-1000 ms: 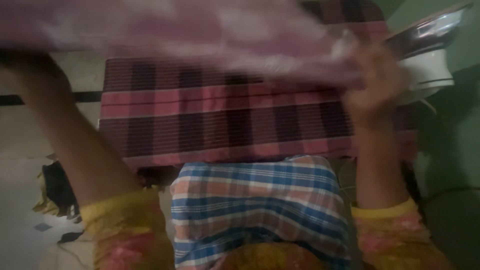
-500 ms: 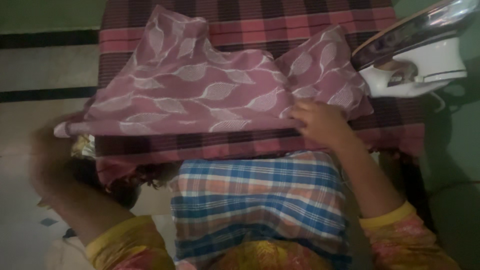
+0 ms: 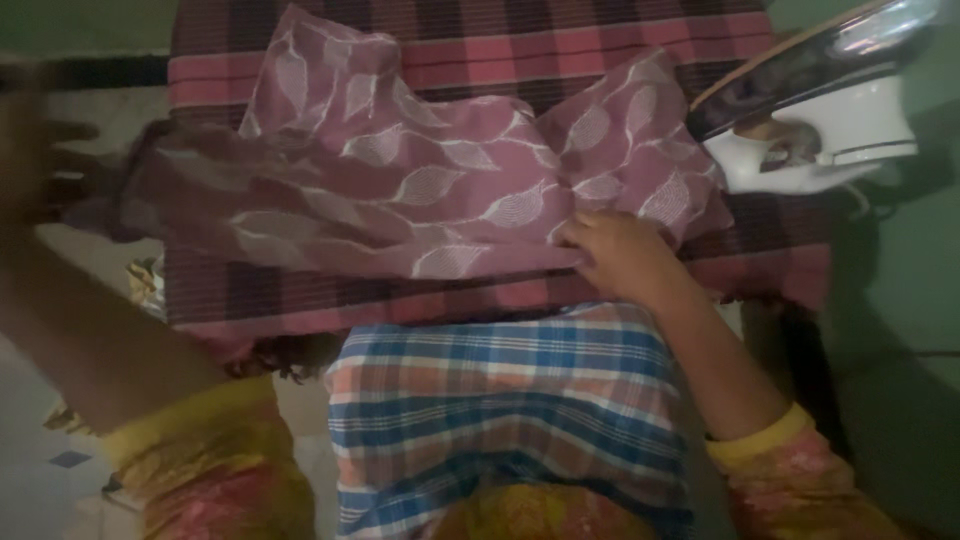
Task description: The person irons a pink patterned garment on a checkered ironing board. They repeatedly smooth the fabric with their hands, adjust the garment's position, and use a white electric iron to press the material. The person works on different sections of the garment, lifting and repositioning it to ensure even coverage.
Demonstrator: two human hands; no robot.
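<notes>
A pink cloth with a white leaf pattern (image 3: 430, 190) lies spread and a little rumpled on a table covered with a dark red checked cloth (image 3: 600, 50). My right hand (image 3: 625, 255) presses down on the near right part of the pink cloth, fingers pinching its edge. My left hand (image 3: 40, 165) is blurred at the far left, fingers apart, right beside the cloth's left end; whether it touches the cloth is unclear. A white iron with a shiny soleplate (image 3: 810, 120) stands on its heel at the table's right end, just beyond my right hand.
A blue, white and orange checked cloth (image 3: 500, 400) hangs at my waist against the table's near edge. Pale floor tiles with a dark stripe (image 3: 90, 75) show on the left, and a green surface (image 3: 900, 300) lies to the right of the table.
A second ago the pink cloth was held up in both hands, blurred. It then came down onto the table, and the left hand has moved up beside its left end.
</notes>
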